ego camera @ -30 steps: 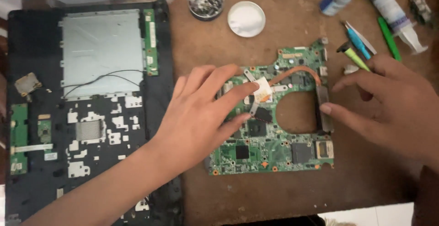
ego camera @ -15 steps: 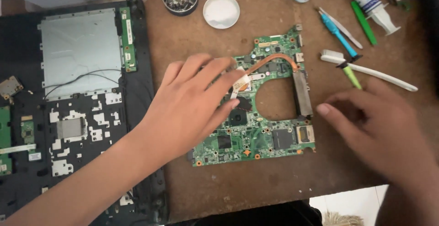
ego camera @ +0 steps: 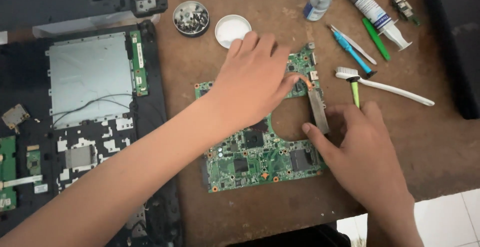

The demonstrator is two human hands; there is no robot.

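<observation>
A green motherboard (ego camera: 260, 162) lies on the brown table. It carries a heatsink with a copper pipe (ego camera: 306, 80) and a grey fin block (ego camera: 318, 109). My left hand (ego camera: 255, 82) lies palm down over the board's upper part. It covers the heatsink plate, and its fingertips reach the copper pipe. My right hand (ego camera: 362, 152) comes in from the lower right. Its thumb touches the fin block on one side and its index finger curls at the other side.
An opened black laptop base (ego camera: 90, 77) fills the left side. Behind the board are a tin of screws (ego camera: 190, 18) and a white lid (ego camera: 232, 29). To the right lie a white toothbrush (ego camera: 390, 88), a green tool (ego camera: 355, 91), a blue tool (ego camera: 352, 52), a paste syringe (ego camera: 375, 12) and a bottle (ego camera: 317, 2). The table edge (ego camera: 440, 189) runs at the lower right.
My left hand slid farther right over the board, hiding the heatsink plate. My right hand closed in from the right onto the fin block. The view shifted too.
</observation>
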